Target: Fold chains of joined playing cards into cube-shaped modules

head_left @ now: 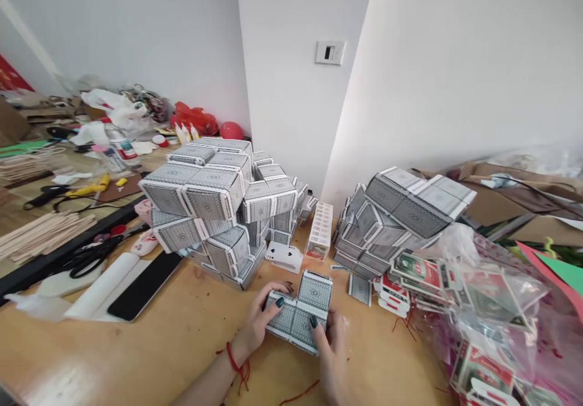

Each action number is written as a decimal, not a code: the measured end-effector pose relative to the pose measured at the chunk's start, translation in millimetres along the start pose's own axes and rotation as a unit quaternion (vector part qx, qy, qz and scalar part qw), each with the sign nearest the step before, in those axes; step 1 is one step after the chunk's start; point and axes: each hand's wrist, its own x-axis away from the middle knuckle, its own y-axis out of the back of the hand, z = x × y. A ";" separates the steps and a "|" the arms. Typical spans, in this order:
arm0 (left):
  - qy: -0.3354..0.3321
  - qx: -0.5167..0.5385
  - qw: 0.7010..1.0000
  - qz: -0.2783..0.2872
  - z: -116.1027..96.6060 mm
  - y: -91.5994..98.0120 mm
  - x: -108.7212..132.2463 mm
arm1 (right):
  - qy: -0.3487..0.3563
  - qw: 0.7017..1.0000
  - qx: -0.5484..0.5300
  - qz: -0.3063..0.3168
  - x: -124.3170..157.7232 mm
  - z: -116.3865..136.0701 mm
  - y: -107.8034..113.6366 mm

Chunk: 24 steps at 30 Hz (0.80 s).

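Note:
Both my hands hold a block folded from playing cards (298, 315), just above or on the table's front middle. My left hand (259, 319) grips its left end, thumb on top. At the right end is my right hand (331, 340), its thumb pressed on the top face and the fingers curled behind the side. Patterned grey card backs face up on the block, and one cube rises at its far right. Beyond it lie loose playing cards (285, 255) with a two of spades on top. A single card (360, 289) rests face down to the right.
Stacks of card blocks stand at left (195, 190) and right (405, 205), with a row of card boxes (320, 231) between. Left are a black phone (144, 284), scissors (93, 254) and wooden sticks (40, 233). Card packs (421, 274) and plastic bags crowd the right.

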 end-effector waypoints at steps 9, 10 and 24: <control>-0.024 -0.017 0.998 -0.057 0.7 -10.0 1.3 | -0.007 1.000 -0.009 -0.015 -14.0 0.8 4.7; -0.019 -0.017 0.998 -0.065 2.4 -11.0 2.0 | -0.003 1.000 -0.008 -0.026 -15.5 0.0 6.5; 0.042 0.005 0.999 -0.012 23.6 -6.0 3.0 | -0.085 0.969 -0.191 -0.135 -25.1 2.0 26.0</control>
